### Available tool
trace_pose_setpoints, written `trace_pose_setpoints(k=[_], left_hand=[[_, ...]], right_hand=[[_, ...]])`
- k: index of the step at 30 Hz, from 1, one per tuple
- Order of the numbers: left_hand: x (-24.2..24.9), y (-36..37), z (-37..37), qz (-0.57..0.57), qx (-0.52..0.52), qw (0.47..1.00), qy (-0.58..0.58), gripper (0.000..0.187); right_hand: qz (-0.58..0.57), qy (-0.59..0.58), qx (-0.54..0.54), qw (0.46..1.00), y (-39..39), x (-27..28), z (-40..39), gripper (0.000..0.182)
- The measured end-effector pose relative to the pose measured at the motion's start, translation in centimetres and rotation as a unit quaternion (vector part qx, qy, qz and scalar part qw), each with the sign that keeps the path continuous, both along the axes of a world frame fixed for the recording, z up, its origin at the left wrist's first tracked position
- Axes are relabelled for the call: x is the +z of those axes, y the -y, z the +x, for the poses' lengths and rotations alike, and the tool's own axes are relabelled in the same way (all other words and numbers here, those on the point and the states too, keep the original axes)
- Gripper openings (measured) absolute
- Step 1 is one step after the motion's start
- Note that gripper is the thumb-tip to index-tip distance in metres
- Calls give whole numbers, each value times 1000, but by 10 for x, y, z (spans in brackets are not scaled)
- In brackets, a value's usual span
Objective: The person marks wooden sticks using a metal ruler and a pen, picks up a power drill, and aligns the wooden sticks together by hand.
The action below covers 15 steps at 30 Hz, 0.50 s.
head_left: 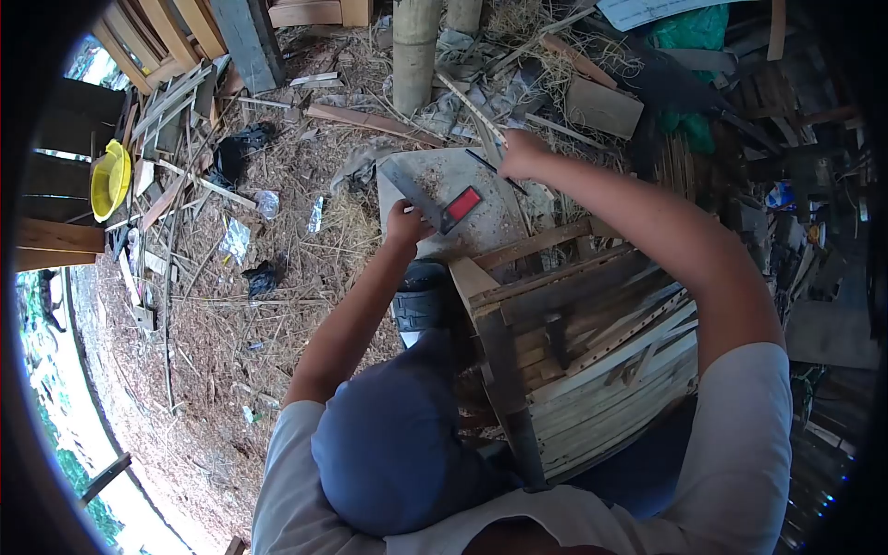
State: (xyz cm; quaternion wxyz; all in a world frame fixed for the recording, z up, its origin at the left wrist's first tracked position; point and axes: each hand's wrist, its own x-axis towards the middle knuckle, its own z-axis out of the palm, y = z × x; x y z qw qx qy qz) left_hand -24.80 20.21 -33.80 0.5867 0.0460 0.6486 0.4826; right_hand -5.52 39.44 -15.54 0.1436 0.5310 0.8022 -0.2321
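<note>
My left hand is closed at the metal blade of a try square, which has a red-faced handle. A small white tip shows at the fingers; I cannot make out what it belongs to. Farther forward, my right hand is closed around the near end of a thin, pale ruler-like strip with markings, which points up and left. A slim dark stick lies just below that hand. Beneath the square is a grey, flat board scattered with wood chips.
A slatted wooden frame stands between my arms, by my dark boot. Ahead rises a round post. Wood scraps, foil and a black plastic bag litter the ground. A yellow basin sits at the left.
</note>
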Motion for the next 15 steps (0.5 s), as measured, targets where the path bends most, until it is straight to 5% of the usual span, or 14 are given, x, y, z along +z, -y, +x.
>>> trace_pose_setpoints(k=[5,9,15], left_hand=[[-8,3,-7,10,-45,999,15,50],[36,7,-6,36,-86,995,-19,58],[110,8,-5,32,-187,978,-84,57]], right_hand=[[-15,-9,8,1000,-2,9,2,44],[-127,-57,-68,988,-14,22,14,36],[-70,-209,-128,967,22,135,64,39]])
